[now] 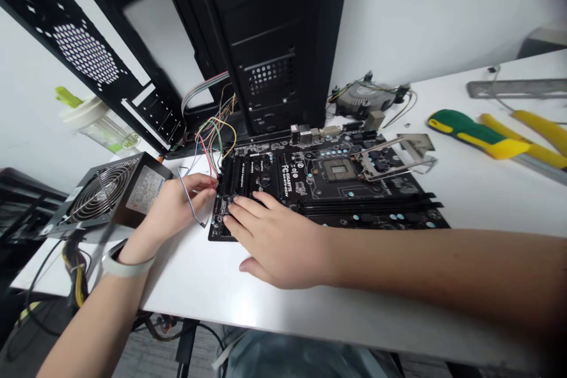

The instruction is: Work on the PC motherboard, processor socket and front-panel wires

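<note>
Left hand [179, 207] in a clenched grip on thin coloured wires [194, 212] at the lower-left edge of the Gigabyte motherboard [319, 177], right hand [274, 242] released, spread flat, steadying the board.

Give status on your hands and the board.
Right hand resting on Gigabyte motherboard. Left hand pinching thin wires at its edge. Power supply beside left hand.

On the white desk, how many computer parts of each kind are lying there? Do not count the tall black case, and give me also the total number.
Black Gigabyte motherboard: 1
Grey power supply with round fan grille: 1
Small dark cooling fan with wires: 1
Long grey metal bracket: 1
Total: 4
</note>
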Demonstrator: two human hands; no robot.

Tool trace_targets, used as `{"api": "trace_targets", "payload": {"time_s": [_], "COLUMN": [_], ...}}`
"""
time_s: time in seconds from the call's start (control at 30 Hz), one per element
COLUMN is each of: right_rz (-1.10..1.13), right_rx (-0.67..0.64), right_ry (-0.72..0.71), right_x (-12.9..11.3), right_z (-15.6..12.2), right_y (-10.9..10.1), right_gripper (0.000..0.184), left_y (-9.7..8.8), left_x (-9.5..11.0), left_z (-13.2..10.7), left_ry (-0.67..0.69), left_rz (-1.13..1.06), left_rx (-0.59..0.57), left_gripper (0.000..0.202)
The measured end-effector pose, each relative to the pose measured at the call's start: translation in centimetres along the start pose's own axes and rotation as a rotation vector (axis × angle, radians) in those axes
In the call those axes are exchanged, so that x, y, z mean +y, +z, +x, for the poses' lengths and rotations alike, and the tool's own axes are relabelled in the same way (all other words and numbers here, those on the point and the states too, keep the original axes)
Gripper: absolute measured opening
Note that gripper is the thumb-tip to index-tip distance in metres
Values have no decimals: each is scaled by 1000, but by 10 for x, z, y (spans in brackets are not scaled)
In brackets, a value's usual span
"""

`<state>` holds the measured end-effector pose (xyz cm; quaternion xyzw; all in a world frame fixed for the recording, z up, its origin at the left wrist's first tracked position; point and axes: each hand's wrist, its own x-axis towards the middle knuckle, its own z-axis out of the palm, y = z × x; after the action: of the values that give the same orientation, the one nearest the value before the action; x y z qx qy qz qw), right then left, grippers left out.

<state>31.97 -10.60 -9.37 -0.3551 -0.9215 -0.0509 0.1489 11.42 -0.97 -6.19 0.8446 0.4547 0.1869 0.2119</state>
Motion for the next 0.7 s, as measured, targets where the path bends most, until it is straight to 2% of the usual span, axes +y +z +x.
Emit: {"api": "trace_targets", "payload": {"time_s": [0.13,0.37,0.5,0.7], "right_rz": [5,15,26,37], "right_rx": [8,45,33,11], "right_ry": [-4,-2,-5,-11], "right_x": [0,0,-1,0], "right_z": [-1,-1,-1,-1], "right_y": [1,3,3,2], "right_gripper": [64,64,65,65], "left_y": [5,10,14,19], "left_x": [3,1,-2,-4], "left_z": [2,0,3,7], "left_ry": [-21,97,117,72], "left_rz": [-6,291,389,309], "left_rx": [50,116,139,195], "left_gripper": [30,27,23,20]}}
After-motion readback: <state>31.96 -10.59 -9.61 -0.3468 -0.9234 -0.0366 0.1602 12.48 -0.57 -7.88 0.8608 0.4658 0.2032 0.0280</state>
